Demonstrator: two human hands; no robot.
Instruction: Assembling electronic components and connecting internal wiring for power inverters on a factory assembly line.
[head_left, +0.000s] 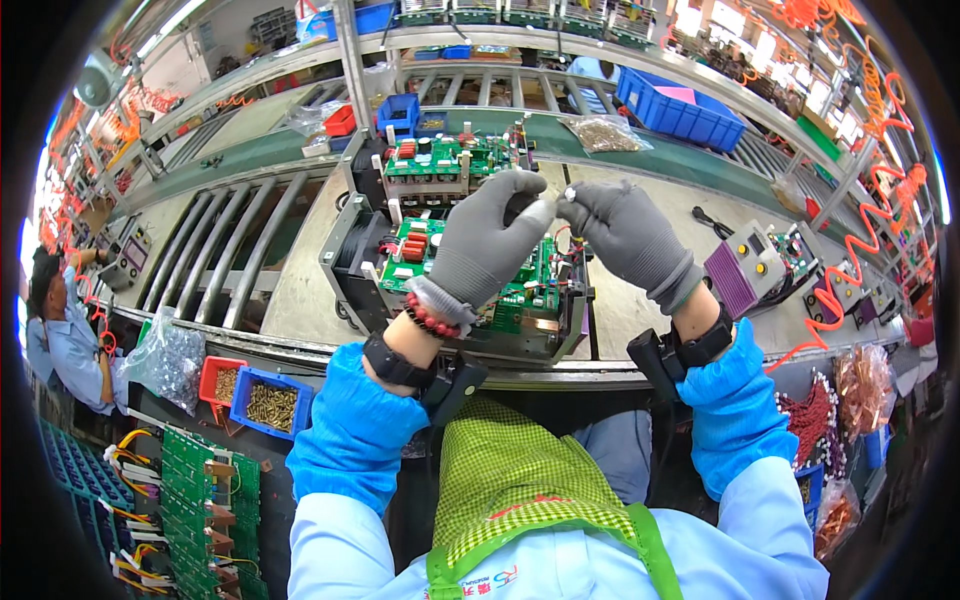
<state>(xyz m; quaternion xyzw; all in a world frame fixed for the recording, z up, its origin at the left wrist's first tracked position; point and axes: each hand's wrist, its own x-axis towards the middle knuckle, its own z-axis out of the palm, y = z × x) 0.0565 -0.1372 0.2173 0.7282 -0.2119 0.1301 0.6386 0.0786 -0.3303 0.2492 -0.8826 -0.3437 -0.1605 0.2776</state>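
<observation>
Both of my hands wear grey gloves and are raised above an open machine chassis (345,255) with a green circuit board (405,270) carrying red components. My right hand (632,240) is closed, and a small white piece (570,193) shows at its pinched fingertips; its kind is too small to tell. My left hand (488,240) is curled just to the left, thumb and fingers bent together. Whatever it may hold is hidden. The hands are close but apart. Behind them is a second chassis with a similar green board (440,157), partly covered by my left hand.
A purple-fronted unit (735,275) stands on the right. Coiled orange hoses (868,235) hang there. Left of me are a blue bin of brass parts (270,403), a red bin (222,382) and stacked green boards (205,500). Conveyor rollers (220,245) lie left; a co-worker (70,330) sits beyond.
</observation>
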